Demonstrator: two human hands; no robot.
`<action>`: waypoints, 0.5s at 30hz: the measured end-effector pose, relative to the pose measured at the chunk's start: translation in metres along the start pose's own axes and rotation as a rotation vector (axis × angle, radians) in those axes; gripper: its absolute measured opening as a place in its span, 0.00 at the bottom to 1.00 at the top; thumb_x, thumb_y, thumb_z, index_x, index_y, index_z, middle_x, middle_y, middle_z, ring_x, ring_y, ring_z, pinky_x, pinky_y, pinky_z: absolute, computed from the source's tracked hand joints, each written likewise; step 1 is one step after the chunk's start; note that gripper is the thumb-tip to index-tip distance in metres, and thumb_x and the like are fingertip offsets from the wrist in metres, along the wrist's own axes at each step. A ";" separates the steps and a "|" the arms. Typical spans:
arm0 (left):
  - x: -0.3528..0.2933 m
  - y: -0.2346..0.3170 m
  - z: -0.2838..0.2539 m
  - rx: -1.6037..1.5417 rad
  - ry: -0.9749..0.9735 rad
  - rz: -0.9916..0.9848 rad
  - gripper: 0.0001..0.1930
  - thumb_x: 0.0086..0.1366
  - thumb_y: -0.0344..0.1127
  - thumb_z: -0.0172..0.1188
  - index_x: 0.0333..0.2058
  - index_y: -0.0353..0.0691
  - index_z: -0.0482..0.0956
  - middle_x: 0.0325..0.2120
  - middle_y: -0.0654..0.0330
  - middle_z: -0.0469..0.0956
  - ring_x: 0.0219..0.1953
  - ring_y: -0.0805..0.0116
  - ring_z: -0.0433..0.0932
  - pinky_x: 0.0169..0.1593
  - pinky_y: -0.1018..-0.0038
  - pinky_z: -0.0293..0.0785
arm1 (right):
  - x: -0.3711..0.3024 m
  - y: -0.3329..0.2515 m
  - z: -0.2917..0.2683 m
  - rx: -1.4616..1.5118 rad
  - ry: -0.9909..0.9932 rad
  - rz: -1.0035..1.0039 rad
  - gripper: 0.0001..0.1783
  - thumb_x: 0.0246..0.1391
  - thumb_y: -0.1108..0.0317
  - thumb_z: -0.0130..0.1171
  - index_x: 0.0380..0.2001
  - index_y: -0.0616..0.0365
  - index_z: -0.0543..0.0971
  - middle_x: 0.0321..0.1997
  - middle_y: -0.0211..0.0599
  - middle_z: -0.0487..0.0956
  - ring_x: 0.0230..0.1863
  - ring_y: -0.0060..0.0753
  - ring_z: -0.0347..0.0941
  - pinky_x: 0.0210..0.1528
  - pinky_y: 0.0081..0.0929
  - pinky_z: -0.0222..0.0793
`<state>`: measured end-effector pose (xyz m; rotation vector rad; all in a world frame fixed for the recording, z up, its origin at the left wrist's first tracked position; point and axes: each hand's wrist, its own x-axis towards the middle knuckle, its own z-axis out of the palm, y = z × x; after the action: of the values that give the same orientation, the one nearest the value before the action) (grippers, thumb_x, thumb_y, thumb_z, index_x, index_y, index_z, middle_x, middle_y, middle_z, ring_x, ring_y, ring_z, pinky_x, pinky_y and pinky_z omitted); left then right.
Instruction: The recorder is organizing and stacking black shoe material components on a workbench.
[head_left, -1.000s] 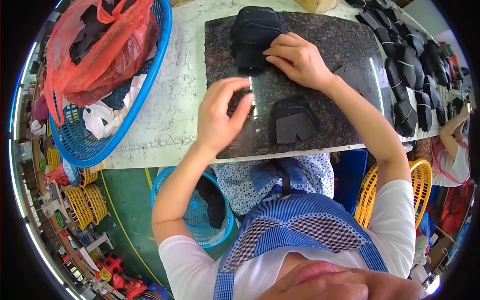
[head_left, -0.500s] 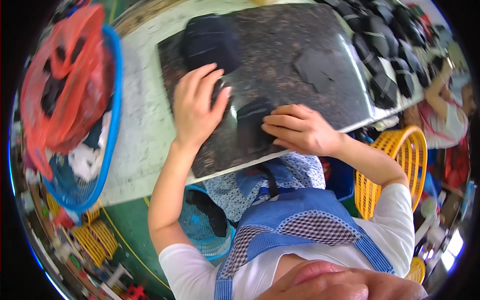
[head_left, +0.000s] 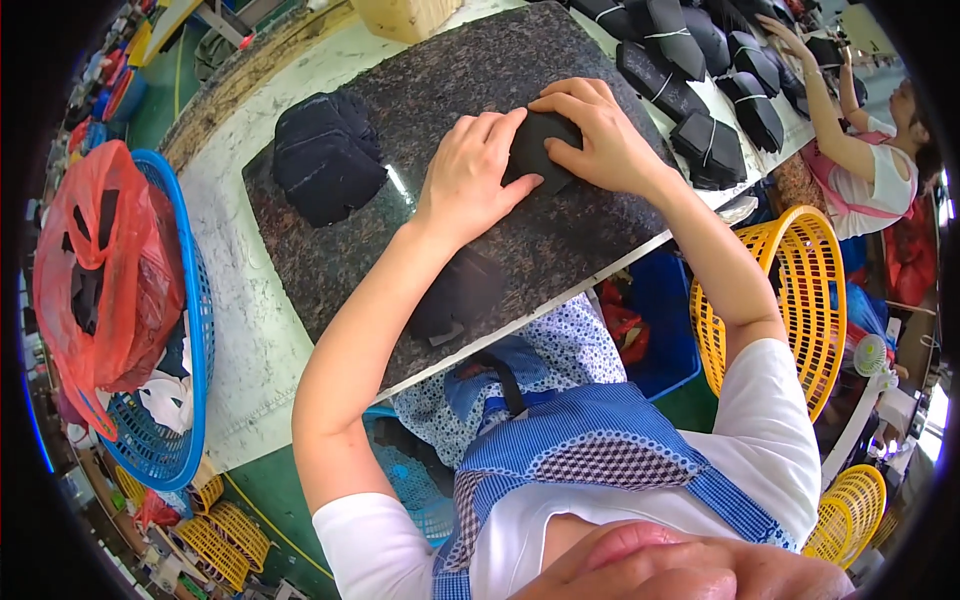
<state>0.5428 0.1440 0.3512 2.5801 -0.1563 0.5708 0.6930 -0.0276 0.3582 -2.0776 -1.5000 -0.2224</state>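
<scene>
Both my hands are on a dark grey, flat cut piece (head_left: 545, 150) lying on a speckled stone slab (head_left: 430, 110). My left hand (head_left: 475, 175) grips its left edge, with the thumb at the near side and the fingertips at the far side. From the right, my right hand (head_left: 610, 140) curls over it, fingers bent at the far edge and thumb on the near part. A stack of black cut pieces (head_left: 325, 155) sits at the slab's far left. Partly behind my left forearm, more black pieces (head_left: 455, 295) lie by the near edge.
Tied black bundles (head_left: 660, 80) crowd the table's right side. To the left stands a blue basket (head_left: 200, 330) with a red plastic bag (head_left: 110, 290). A yellow basket (head_left: 790, 300) is below the table's right end. Beyond it another person (head_left: 860, 165) reaches toward the bundles.
My hands have moved right and away from me, off the black pieces near the front edge and onto the grey piece. The view has shifted, and the other person's arm reaches further.
</scene>
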 end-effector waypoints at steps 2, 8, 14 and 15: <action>0.003 -0.002 0.002 0.005 -0.017 -0.030 0.37 0.54 0.41 0.75 0.59 0.33 0.71 0.50 0.50 0.76 0.52 0.50 0.75 0.58 0.59 0.72 | 0.004 0.003 -0.003 0.065 -0.069 0.040 0.20 0.50 0.66 0.65 0.48 0.57 0.82 0.53 0.41 0.78 0.58 0.49 0.71 0.61 0.41 0.71; 0.008 0.001 -0.002 -0.031 -0.052 -0.099 0.38 0.52 0.41 0.76 0.59 0.34 0.70 0.48 0.51 0.76 0.50 0.51 0.75 0.57 0.60 0.73 | 0.005 0.007 0.001 0.080 -0.017 0.033 0.15 0.52 0.64 0.66 0.43 0.57 0.82 0.48 0.39 0.79 0.55 0.46 0.72 0.57 0.39 0.72; 0.010 -0.001 0.000 0.007 -0.021 -0.059 0.35 0.52 0.42 0.76 0.56 0.34 0.74 0.47 0.52 0.76 0.49 0.52 0.76 0.55 0.59 0.74 | 0.012 0.009 0.001 0.181 -0.076 0.172 0.10 0.53 0.71 0.65 0.39 0.60 0.79 0.44 0.39 0.79 0.49 0.46 0.73 0.53 0.38 0.71; 0.010 -0.001 0.000 0.005 -0.021 -0.059 0.35 0.52 0.42 0.76 0.56 0.34 0.74 0.47 0.52 0.76 0.49 0.52 0.76 0.55 0.59 0.74 | 0.011 0.008 0.000 0.180 -0.077 0.173 0.10 0.53 0.71 0.65 0.39 0.60 0.79 0.44 0.39 0.79 0.49 0.46 0.73 0.53 0.38 0.71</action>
<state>0.5518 0.1446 0.3552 2.5870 -0.0855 0.5236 0.7048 -0.0201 0.3602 -2.0754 -1.3219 0.0578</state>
